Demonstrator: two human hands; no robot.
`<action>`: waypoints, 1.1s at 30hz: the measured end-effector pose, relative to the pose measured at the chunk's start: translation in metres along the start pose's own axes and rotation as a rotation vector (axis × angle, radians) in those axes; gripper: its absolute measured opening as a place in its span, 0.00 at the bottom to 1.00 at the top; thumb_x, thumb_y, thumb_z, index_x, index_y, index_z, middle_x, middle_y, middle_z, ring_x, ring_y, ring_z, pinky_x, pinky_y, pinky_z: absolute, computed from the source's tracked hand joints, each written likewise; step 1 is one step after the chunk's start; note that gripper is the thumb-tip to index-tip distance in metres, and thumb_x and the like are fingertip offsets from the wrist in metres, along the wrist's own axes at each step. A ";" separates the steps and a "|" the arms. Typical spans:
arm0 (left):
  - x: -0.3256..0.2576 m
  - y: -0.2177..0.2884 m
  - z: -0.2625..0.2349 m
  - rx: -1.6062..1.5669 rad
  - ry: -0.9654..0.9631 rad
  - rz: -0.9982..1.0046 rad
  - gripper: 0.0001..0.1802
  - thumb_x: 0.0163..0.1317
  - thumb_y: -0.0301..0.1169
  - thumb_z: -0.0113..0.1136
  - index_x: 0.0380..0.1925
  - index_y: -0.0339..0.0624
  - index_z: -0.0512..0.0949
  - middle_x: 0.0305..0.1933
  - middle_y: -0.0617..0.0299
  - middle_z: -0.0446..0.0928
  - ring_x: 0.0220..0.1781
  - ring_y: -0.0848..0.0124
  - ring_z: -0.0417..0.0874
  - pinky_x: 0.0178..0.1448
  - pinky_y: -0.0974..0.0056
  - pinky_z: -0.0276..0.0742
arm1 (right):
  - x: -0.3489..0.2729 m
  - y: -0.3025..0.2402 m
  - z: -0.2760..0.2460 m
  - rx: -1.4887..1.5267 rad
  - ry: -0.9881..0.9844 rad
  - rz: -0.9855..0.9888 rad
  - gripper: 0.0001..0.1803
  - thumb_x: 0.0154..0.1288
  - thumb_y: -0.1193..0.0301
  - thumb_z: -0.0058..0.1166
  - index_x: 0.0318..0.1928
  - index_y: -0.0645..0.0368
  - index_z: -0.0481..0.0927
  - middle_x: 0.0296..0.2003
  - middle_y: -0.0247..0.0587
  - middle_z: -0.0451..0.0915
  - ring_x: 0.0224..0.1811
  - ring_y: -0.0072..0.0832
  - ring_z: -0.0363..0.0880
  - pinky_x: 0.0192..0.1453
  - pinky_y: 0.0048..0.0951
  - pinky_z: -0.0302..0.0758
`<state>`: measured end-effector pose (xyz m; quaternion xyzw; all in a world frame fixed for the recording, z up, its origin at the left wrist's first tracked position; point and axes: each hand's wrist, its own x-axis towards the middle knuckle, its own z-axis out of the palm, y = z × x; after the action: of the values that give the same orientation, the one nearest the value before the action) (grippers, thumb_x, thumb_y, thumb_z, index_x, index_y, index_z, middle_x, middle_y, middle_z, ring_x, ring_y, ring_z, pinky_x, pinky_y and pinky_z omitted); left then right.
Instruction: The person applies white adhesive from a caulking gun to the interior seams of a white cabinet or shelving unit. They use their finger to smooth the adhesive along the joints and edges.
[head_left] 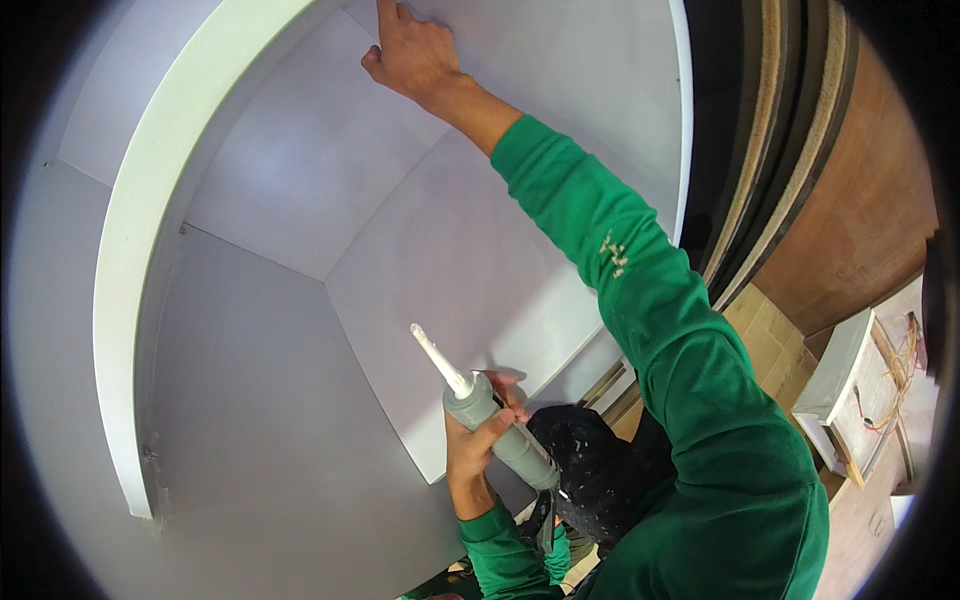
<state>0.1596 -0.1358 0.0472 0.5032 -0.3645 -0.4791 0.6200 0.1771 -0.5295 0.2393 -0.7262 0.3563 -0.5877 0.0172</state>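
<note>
Left hand (474,446): clamped round grey sealant tube (524,457); white nozzle (441,360) best held off near-left panel (260,380). Right hand (417,56): empty, finger and thumb apart; light touch advisable.

The sleeves (640,290) are green, tube (517,453) grey, nozzle (441,359) white, black cloth (587,455) seemingly white-flecked.

A grey-green sealant cartridge (527,459) with a tapered white nozzle (440,358), smeared whitish at its tip, sits tilted in front of the pale-panelled cabinet (400,230), nozzle pointing toward the cabinet.
</note>
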 end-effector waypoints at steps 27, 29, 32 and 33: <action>-0.033 0.013 0.041 0.047 -0.037 0.269 0.28 0.54 0.32 0.72 0.51 0.27 0.75 0.31 0.54 0.79 0.33 0.66 0.83 0.43 0.58 0.85 | -0.455 0.121 -0.349 1.543 -1.306 0.911 0.23 0.76 0.60 0.60 0.64 0.58 0.75 0.44 0.37 0.84 0.46 0.24 0.83 0.46 0.26 0.76; -0.049 0.021 0.064 0.028 -0.093 0.372 0.31 0.54 0.35 0.76 0.51 0.26 0.74 0.30 0.54 0.79 0.32 0.65 0.84 0.42 0.58 0.85 | -0.472 0.128 -0.368 1.624 -1.517 0.911 0.27 0.75 0.57 0.61 0.66 0.57 0.71 0.47 0.38 0.82 0.49 0.25 0.82 0.49 0.28 0.76; -0.060 0.046 0.101 0.017 -0.062 0.591 0.32 0.55 0.37 0.76 0.52 0.26 0.73 0.30 0.55 0.79 0.32 0.65 0.83 0.42 0.57 0.85 | -0.466 0.131 -0.393 1.727 -1.761 0.894 0.35 0.72 0.53 0.64 0.70 0.56 0.66 0.54 0.42 0.80 0.55 0.29 0.79 0.55 0.31 0.75; -0.063 0.053 0.107 0.006 -0.068 0.639 0.33 0.56 0.38 0.77 0.52 0.27 0.72 0.29 0.55 0.78 0.31 0.65 0.82 0.41 0.57 0.85 | -0.464 0.130 -0.395 1.773 -1.776 0.907 0.38 0.70 0.52 0.66 0.70 0.57 0.65 0.56 0.44 0.79 0.58 0.31 0.78 0.57 0.32 0.74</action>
<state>0.0542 -0.1027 0.1251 0.3488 -0.5259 -0.2757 0.7251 -0.2556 -0.2217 -0.0865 -0.4216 -0.0673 0.1074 0.8979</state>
